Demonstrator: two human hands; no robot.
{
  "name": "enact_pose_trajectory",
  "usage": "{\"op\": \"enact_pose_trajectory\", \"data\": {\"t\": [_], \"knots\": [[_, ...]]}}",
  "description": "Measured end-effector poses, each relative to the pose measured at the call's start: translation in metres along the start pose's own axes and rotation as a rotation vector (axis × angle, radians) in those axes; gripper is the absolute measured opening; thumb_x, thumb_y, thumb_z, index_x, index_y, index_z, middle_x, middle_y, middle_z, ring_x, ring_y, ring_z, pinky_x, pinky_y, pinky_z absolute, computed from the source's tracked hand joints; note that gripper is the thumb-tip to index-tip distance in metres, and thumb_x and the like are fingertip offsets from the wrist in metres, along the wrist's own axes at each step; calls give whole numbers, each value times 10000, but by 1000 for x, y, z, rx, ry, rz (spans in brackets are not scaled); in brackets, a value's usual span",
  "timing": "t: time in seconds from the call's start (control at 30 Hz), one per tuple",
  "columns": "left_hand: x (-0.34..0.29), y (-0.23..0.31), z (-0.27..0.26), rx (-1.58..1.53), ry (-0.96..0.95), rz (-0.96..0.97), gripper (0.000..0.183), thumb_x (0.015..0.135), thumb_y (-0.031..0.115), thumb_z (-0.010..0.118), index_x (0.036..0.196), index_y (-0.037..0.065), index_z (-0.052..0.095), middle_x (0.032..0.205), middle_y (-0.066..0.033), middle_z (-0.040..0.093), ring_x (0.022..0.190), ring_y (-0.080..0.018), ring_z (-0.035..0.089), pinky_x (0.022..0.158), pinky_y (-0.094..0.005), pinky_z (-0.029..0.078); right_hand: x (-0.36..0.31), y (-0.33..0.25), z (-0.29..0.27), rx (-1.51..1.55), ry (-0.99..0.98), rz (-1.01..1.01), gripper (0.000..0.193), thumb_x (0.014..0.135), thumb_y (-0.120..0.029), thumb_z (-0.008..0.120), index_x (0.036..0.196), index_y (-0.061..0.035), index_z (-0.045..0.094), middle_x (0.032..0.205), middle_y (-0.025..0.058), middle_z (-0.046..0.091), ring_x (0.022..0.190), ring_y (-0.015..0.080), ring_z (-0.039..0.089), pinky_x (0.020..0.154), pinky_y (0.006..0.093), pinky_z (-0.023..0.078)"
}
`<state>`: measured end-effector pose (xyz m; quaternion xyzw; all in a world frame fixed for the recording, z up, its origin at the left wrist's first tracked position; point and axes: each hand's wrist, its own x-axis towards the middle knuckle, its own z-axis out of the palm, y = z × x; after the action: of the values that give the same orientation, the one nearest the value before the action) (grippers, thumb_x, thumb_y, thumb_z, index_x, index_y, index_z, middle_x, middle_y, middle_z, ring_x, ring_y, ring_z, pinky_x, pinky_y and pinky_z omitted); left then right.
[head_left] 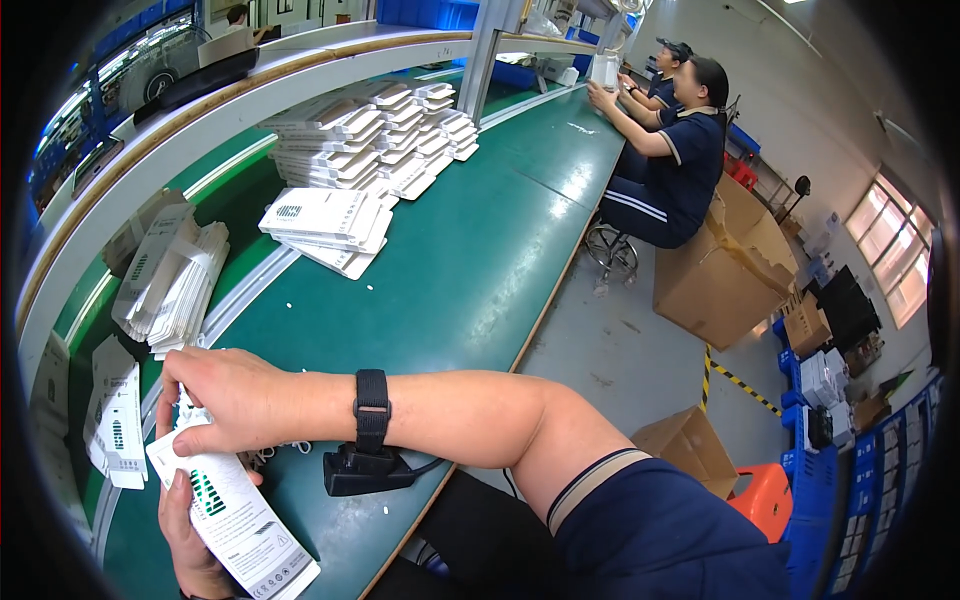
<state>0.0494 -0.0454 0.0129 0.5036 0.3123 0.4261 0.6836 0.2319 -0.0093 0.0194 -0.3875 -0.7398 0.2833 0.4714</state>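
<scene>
A flat white carton [235, 515] with green and grey print slants across the lower left, over the green table. My left hand [185, 535] is closed around its left side and underside, the thumb along the edge. At the carton's upper end is my right hand [228, 395], fingers curled down and thumb against the carton's face. Something small and white shows under those fingers, too hidden to name. On my right wrist sits a black strap [372, 410] with a black box-shaped device [365, 472] by it. Beside the hands lies an opened flat carton [118, 420].
Flattened cartons [170, 275] lean at the left; stacked cartons [350, 150] and a few loose ones [330, 225] lie farther up the green table [450, 280]. A shelf [290, 75] overhangs it. Two people [670, 140] sit at the far right edge. Cardboard boxes [720, 270] and an orange stool [762, 500] stand right.
</scene>
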Motion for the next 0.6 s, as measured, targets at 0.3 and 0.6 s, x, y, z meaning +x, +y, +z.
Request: {"op": "enact_pose_trajectory", "data": {"t": [0.3, 0.6], "knots": [[2, 4, -8, -26, -118, -78, 841, 860, 349, 482, 1532, 105, 40, 1279, -234, 494, 841, -321, 686, 727, -373, 597, 4, 6, -5, -60, -236, -33, 422, 733, -397, 721, 742, 18, 649, 736, 193, 664, 689, 337, 653, 640, 398, 512], [7, 0, -15, -10, -183, -27, 767, 914, 373, 450, 1517, 44, 108, 1278, -222, 510, 970, -301, 662, 819, -368, 561, 1, -4, -6, 62, -205, -34, 235, 780, -221, 705, 895, -16, 708, 847, 129, 708, 795, 294, 678, 736, 364, 518]]}}
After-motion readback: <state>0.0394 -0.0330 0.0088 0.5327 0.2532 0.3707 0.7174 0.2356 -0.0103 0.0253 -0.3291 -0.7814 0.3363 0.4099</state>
